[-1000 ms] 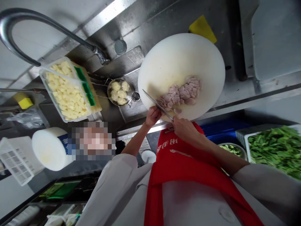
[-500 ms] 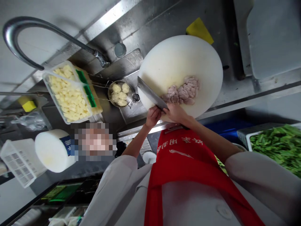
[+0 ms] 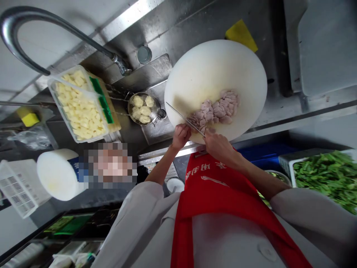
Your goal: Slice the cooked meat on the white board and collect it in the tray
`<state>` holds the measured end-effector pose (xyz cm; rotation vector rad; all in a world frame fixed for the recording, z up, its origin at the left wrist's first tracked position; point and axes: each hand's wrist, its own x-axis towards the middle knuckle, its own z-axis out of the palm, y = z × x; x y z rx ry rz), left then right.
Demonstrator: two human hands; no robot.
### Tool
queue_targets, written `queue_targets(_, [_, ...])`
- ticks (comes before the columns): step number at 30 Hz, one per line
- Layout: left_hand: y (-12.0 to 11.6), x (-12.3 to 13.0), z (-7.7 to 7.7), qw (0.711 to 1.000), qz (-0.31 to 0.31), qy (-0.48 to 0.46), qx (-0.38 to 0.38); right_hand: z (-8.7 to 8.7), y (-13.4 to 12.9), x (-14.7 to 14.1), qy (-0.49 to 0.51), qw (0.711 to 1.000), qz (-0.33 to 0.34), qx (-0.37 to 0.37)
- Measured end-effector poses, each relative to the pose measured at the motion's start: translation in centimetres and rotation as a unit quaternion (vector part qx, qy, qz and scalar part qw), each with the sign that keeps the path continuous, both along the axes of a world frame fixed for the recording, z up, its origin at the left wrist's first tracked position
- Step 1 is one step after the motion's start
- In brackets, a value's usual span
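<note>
A kitchen knife [image 3: 181, 115] slants across the lower left of a round white cutting board [image 3: 220, 67], its blade seen nearly edge-on. My right hand [image 3: 219, 146] is closed around its handle near the board's front edge. To the left of the blade, my left hand [image 3: 182, 135] is closed, its curled fingers beside the blade; whatever lies under them is hidden. Sliced pale pinkish meat [image 3: 225, 106] spreads in a row from the blade toward the middle right of the board.
Left of the board stands a round pan [image 3: 143, 108] of pale lumps, then a clear tub [image 3: 80, 108] of pale yellow cubes under a curved tap [image 3: 119, 65]. A yellow sponge cloth [image 3: 242, 35] touches the far rim. Leafy greens [image 3: 326, 178] fill a crate at right. Another person is at left.
The knife has turned from showing its broad side to nearly edge-on, and its tip is lower. My right hand has shifted right and down. More sliced meat shows beside the blade.
</note>
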<state>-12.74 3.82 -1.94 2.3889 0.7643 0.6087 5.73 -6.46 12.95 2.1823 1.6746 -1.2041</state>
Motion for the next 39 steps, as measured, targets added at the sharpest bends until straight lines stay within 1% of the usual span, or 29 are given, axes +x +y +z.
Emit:
queue_targets(2, [0.1, 0.3, -0.4, 1.000, -0.024, -0.007, -0.002, -0.2, -0.2, -0.2, -0.002, 1.000, 0.008, -0.017])
queue_targets(4, [0.2, 0.3, -0.8, 0.999, -0.035, -0.011, -0.002, -0.7, 0.1, -0.5, 0.001, 1.000, 0.007, -0.026])
queue_targets(9, [0.2, 0.0, -1.2, 0.999, -0.043, -0.011, -0.024, -2.3, 3.0, -1.0, 0.018, 1.000, 0.001, 0.018])
queue_targets(12, [0.1, 0.0, -1.2, 0.999, -0.036, -0.009, -0.033, -2.4, 3.8, -0.2, 0.040, 0.999, 0.004, 0.032])
queue_targets(14, [0.0, 0.0, -1.3, 0.999, -0.029, -0.008, -0.030, -2.0, 3.3, 0.5, 0.049, 0.998, 0.002, 0.032])
queue_targets(18, [-0.1, 0.1, -1.4, 1.000, -0.026, -0.011, -0.013, -0.9, 1.2, 1.2, 0.050, 0.999, 0.002, 0.022])
queue_targets(21, [-0.2, 0.2, -1.4, 1.000, -0.026, -0.013, -0.010, -1.0, 0.8, 0.7, 0.046, 0.999, 0.001, 0.015])
queue_targets(24, [0.0, 0.3, -1.3, 0.999, -0.026, -0.006, -0.022, -2.2, 2.2, -0.2, 0.046, 0.999, -0.008, 0.011])
queue_targets(26, [0.3, 0.2, -1.1, 0.999, -0.029, -0.004, -0.021, -3.1, 3.8, -0.6, 0.047, 0.999, -0.016, 0.017])
queue_targets(28, [0.4, 0.0, -0.8, 0.999, -0.033, -0.009, -0.019, -3.5, 5.4, -0.4, 0.057, 0.998, -0.017, 0.031])
queue_targets(30, [0.2, 0.0, -0.2, 0.999, -0.023, -0.019, -0.026, -3.1, 6.2, 0.5, 0.067, 0.997, -0.012, 0.045])
queue_targets(32, [-0.6, 0.2, 0.6, 0.999, 0.018, -0.034, -0.032, -1.9, 5.8, 2.1, 0.059, 0.997, -0.016, 0.053])
queue_targets(35, [-2.8, 1.9, 1.9, 0.994, 0.095, -0.020, -0.041, 0.4, 3.4, 5.5, -0.006, 0.995, -0.055, 0.084])
queue_targets(37, [-4.4, 4.0, 2.7, 0.991, 0.125, 0.009, -0.055, 1.7, 1.3, 8.2, -0.070, 0.990, -0.089, 0.090])
queue_targets(39, [-5.7, 6.5, 3.3, 0.984, 0.165, 0.022, -0.068, 2.4, -0.7, 10.9, -0.131, 0.982, -0.117, 0.069])
